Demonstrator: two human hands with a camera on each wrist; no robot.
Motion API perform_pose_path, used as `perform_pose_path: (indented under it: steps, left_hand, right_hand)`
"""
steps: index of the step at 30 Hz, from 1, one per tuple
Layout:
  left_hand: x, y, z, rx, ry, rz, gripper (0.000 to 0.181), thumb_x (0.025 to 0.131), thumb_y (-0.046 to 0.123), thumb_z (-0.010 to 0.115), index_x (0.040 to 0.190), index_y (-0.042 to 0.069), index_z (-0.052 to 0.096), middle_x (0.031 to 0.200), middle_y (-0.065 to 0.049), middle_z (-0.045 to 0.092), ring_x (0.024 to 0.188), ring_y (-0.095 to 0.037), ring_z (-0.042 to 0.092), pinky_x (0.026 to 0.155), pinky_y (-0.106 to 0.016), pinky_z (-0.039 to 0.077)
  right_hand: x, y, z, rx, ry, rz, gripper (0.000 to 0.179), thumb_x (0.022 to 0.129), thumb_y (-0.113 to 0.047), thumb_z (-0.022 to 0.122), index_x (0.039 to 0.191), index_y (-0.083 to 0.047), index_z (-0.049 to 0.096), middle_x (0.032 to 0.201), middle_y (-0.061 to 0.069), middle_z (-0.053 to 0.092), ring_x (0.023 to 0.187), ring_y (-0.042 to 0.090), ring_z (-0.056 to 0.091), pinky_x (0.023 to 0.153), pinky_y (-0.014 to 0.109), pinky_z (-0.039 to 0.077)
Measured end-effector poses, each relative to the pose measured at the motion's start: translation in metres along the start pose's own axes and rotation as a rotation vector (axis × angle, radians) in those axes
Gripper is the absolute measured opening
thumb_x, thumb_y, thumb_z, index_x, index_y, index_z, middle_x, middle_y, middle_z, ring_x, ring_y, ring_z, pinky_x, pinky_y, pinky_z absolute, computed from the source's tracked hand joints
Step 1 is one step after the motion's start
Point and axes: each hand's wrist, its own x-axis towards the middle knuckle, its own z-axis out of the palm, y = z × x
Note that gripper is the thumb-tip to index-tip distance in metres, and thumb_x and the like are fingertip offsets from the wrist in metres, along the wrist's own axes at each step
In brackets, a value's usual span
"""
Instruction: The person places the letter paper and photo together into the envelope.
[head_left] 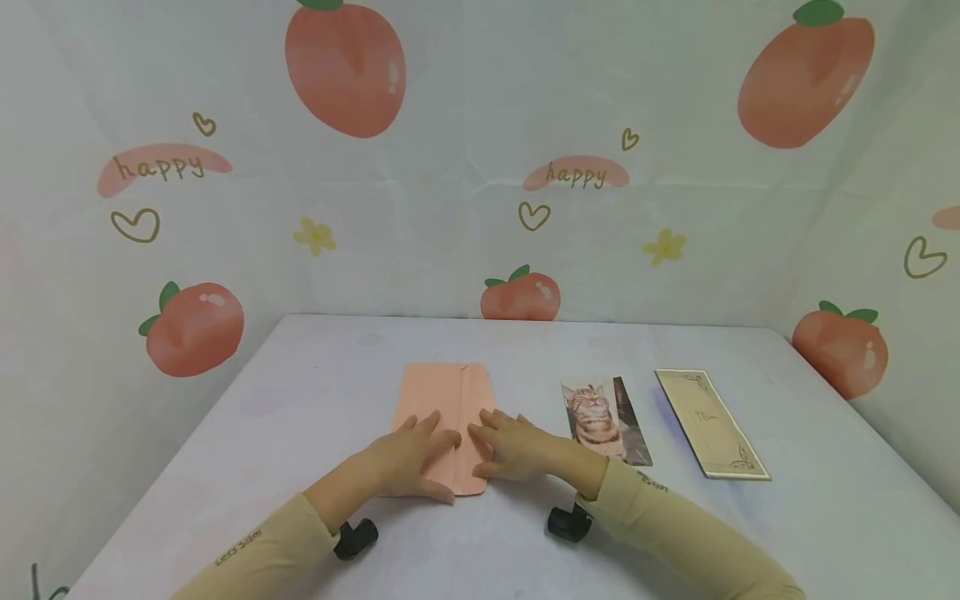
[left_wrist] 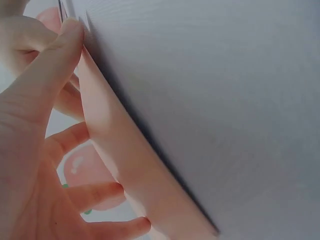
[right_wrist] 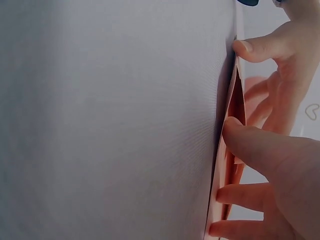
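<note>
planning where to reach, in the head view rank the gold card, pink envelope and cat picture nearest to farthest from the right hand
1. Pink envelope: touched by the right hand
2. Cat picture: to the hand's right
3. Gold card: farther right, past the picture

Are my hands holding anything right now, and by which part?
Nothing appears gripped; the left hand and right hand rest on the pink envelope, toward its near end.
</note>
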Motion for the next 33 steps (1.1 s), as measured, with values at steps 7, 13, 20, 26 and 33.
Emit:
perform_pose_path:
  steps: [7, 13, 20, 26, 33]
  left_hand:
    - [-0.0005, -0.0051, 0.0013, 0.023, 0.009, -0.002, 0.079, 0.07, 0.06, 0.07, 0.134, 0.021, 0.044, 0.149, -0.025, 0.03, 0.126, -0.059, 0.034, 0.092, -0.066, 0.04]
    - [-0.0006, -0.0059, 0.0006, 0.028, 0.027, 0.02, 0.081, 0.07, 0.058, 0.071, 0.134, 0.018, 0.043, 0.148, -0.026, 0.031, 0.125, -0.058, 0.036, 0.095, -0.064, 0.04]
    - [-0.0006, -0.005, -0.0005, 0.039, 0.039, 0.03, 0.081, 0.07, 0.057, 0.071, 0.133, 0.015, 0.043, 0.148, -0.026, 0.032, 0.126, -0.057, 0.037, 0.099, -0.062, 0.039]
    - [-0.0007, -0.0047, -0.0005, 0.034, 0.029, 0.015, 0.082, 0.069, 0.058, 0.071, 0.134, 0.017, 0.042, 0.149, -0.025, 0.031, 0.126, -0.057, 0.036, 0.096, -0.063, 0.04]
    - [-0.0008, -0.0048, -0.0006, 0.005, 0.016, 0.008, 0.08, 0.069, 0.058, 0.071, 0.133, 0.019, 0.042, 0.149, -0.025, 0.03, 0.126, -0.058, 0.035, 0.095, -0.064, 0.039]
  right_hand:
    - [0.0011, 0.0005, 0.0, -0.009, -0.01, 0.01, 0.065, 0.091, -0.046, 0.054, 0.142, -0.011, 0.038, 0.153, 0.016, 0.028, 0.142, 0.033, 0.026, 0.11, 0.059, 0.027]
    - [-0.0002, 0.0007, -0.0022, 0.004, -0.021, 0.008, 0.065, 0.091, -0.047, 0.054, 0.143, -0.011, 0.038, 0.153, 0.016, 0.027, 0.143, 0.032, 0.025, 0.11, 0.059, 0.026]
    - [-0.001, 0.0007, -0.0046, 0.017, -0.024, 0.007, 0.065, 0.091, -0.047, 0.053, 0.143, -0.012, 0.038, 0.153, 0.016, 0.027, 0.143, 0.033, 0.024, 0.11, 0.06, 0.025]
    - [-0.0017, 0.002, -0.0041, 0.031, -0.022, 0.011, 0.065, 0.091, -0.047, 0.053, 0.143, -0.011, 0.038, 0.153, 0.015, 0.027, 0.143, 0.031, 0.024, 0.111, 0.059, 0.024]
    - [-0.0022, 0.0043, -0.0043, 0.05, 0.005, -0.01, 0.063, 0.091, -0.045, 0.054, 0.14, -0.009, 0.041, 0.152, 0.016, 0.029, 0.143, 0.033, 0.024, 0.112, 0.058, 0.022]
